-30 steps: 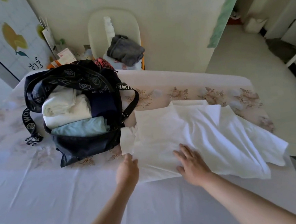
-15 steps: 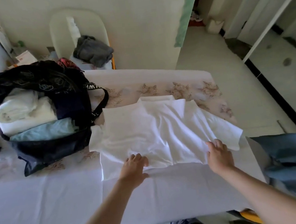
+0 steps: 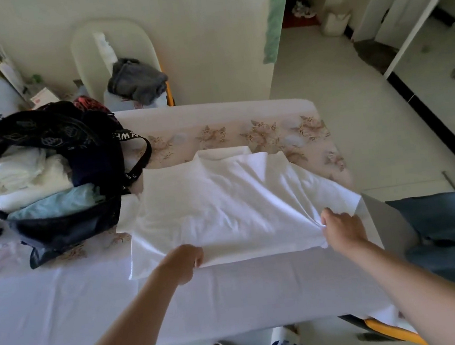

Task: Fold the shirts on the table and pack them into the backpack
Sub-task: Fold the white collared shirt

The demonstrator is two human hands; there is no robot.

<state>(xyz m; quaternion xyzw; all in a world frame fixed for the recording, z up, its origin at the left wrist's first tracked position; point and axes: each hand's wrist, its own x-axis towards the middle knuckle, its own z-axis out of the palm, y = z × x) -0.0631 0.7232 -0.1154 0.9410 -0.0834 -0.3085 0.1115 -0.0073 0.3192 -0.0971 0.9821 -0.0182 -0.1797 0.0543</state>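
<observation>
Item: one white shirt [image 3: 223,200], lying flat on the table [image 3: 66,307], right of centre, collar end towards the far edge, partly folded with one sleeve turned in over the body; cloth creased towards its near right corner. Left hand [image 3: 186,263]: at the shirt's near hem, fingers curled under and gripping the edge of the cloth. Right hand [image 3: 341,227]: at the near right corner of the same shirt, fingers closed and pinching a bunch of the cloth, with wrinkles radiating from the grip. Backpack [image 3: 67,231]: black, with printed straps, lying open on the left of the table, just beside the shirt, its near wall touching the shirt's left sleeve. Contents: two folded white garments [image 3: 25,179] stacked at the mouth, one folded light blue garment [image 3: 55,204] beneath them. Table covering: pale cloth with a floral band along the far side. Beyond the table: a pale chair [image 3: 85,55] against the wall carrying a crumpled grey garment [image 3: 135,82]. Right edge of view: blue fabric [image 3: 451,227] hanging off the table corner.
</observation>
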